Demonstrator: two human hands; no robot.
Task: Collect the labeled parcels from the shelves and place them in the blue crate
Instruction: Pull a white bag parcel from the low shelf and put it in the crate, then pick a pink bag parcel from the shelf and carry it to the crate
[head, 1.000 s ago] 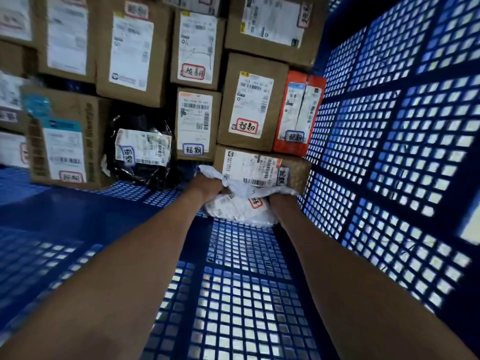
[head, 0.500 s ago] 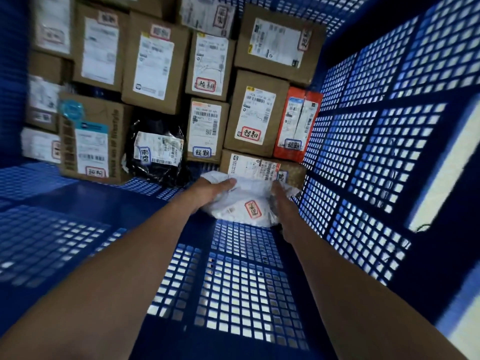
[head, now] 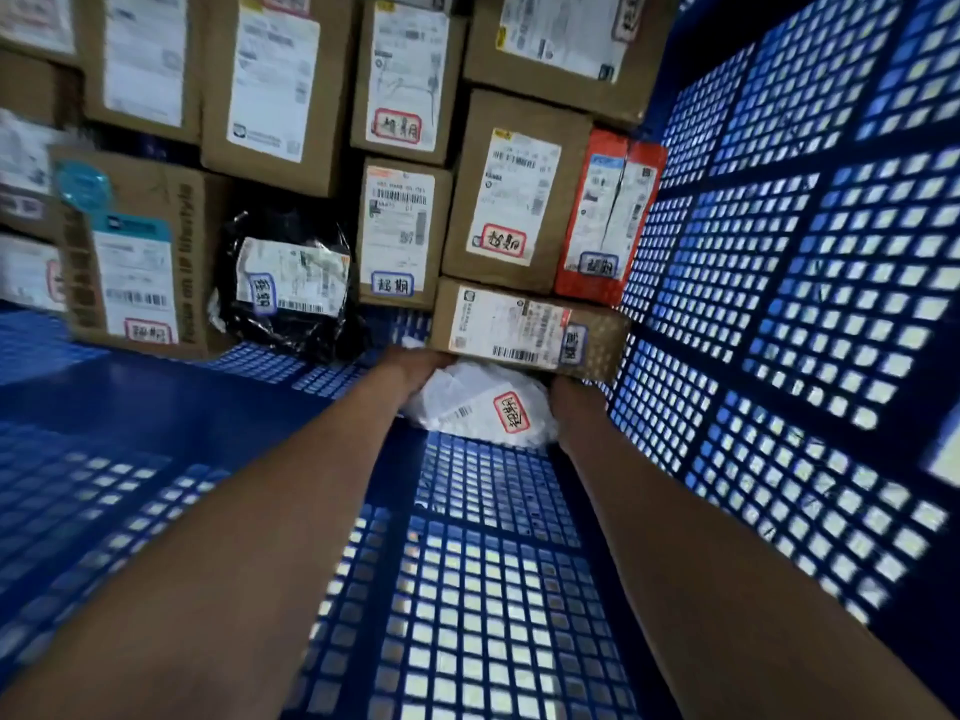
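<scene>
Parcels fill the far end of the blue crate, stacked label-side out, likely so each sticker can be checked at a glance. Both arms reach deep inside. The left hand and right hand flank a soft white parcel bag lying on the mesh floor, touching it at nine and three o'clock. Their fingers vanish behind the bag and under the box above, so I cannot tell whether either hand grips or merely pushes.

My guess is that the bag is being wedged into the gap beneath the flat cardboard box at its twelve o'clock, a spot where a squashy parcel fits and a rigid one would not.

As for writing, the tall box at eleven o'clock carries a blue-framed sticker reading 超期. The brown box above the flat one bears the same in red. The bag's own red-framed sticker sits sideways, blurred. At ten o'clock a black bag shows a crumpled label. Farther left, a carton seems to read "Focus on IP lifestyle". A red carton stands at one o'clock.
</scene>
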